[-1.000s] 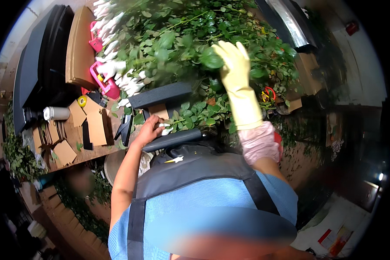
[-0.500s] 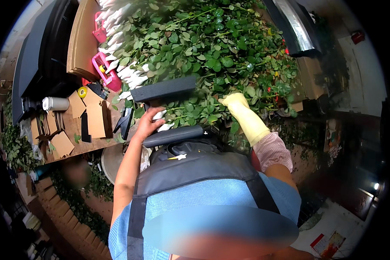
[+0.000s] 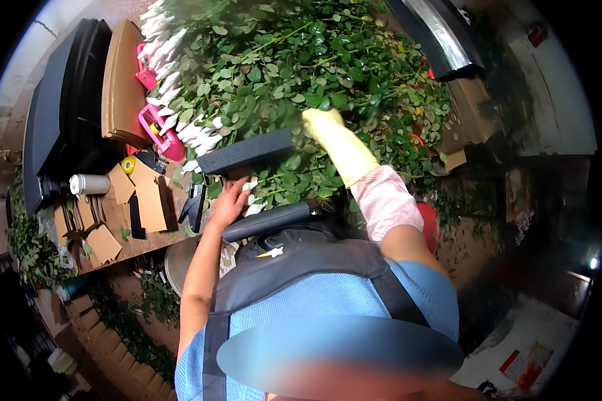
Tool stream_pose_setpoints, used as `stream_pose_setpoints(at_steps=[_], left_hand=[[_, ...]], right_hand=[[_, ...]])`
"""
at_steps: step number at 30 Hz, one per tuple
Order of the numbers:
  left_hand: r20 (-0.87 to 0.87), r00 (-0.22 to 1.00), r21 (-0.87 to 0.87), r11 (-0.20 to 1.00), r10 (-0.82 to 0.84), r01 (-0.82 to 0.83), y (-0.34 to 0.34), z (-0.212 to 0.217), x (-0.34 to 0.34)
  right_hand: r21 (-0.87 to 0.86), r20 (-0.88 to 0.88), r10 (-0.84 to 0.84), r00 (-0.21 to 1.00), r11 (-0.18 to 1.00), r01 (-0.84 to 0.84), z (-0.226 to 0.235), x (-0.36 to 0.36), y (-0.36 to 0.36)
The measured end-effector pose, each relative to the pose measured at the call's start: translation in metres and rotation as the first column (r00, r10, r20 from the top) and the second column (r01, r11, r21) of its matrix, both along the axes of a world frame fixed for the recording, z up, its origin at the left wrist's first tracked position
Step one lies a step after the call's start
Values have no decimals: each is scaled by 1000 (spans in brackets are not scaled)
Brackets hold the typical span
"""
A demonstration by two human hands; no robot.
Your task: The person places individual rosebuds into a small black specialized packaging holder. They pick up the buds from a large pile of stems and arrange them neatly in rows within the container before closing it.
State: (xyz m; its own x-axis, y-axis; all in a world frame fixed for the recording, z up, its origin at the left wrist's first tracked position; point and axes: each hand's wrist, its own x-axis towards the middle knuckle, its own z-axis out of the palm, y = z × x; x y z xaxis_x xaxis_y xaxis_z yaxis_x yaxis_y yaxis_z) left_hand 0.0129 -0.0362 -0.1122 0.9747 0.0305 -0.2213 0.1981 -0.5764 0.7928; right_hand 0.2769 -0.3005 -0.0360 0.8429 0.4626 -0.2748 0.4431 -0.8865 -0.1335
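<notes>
A folded black corrugated sheet has one flap point(image 3: 247, 154) raised behind some leafy stems point(image 3: 301, 180) and another flap point(image 3: 267, 222) in front of them. My bare left hand point(image 3: 230, 202) lies at the left end of these stems, its fingers partly spread beside their white-wrapped heads point(image 3: 251, 198). Above and right of the raised flap is my right hand point(image 3: 324, 124), in a long yellow rubber glove, over a big heap of leafy flower stems point(image 3: 341, 73). Motion blur and leaves obscure its fingers, so I cannot make out anything in them.
On the bench's left are pink tools point(image 3: 162, 134), a yellow tape roll point(image 3: 128, 164), a black stapler-like tool point(image 3: 193, 207), a white lidded cup point(image 3: 89, 184) and cardboard pieces point(image 3: 151, 200). Dark sheets point(image 3: 67, 107) stand farther left. A silvery roll point(image 3: 441, 37) is at the far right.
My gloved right hand has moved up and left, from the stems' right side to over the leafy heap. My left hand stays by the white-wrapped heads, its fingers slightly shifted.
</notes>
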Motion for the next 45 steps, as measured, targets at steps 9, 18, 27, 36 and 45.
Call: stream_pose_setpoints(at_steps=[9,18,27,36,45], left_hand=[[191,981,36,999,-11,4,0,1,-6],[145,947,-271,932,285,-239,-3,-26,-5],[219,966,-20,991,135,-134,-2,-16,-6],[146,976,-130,981,162,-144,2,-32,-7],[51,951,-260,924,304,-281,-1,-35,3]], right_hand=[[919,-17,261,965,384,-87,203,-66,-43],[-338,-472,-642,603,764,549,44,-60,-34],[-249,81,212,974,950,-186,67,-39,-22],[268,-9,-94,996,959,93,104,-16,12],[97,113,160,981,980,-172,191,30,13]])
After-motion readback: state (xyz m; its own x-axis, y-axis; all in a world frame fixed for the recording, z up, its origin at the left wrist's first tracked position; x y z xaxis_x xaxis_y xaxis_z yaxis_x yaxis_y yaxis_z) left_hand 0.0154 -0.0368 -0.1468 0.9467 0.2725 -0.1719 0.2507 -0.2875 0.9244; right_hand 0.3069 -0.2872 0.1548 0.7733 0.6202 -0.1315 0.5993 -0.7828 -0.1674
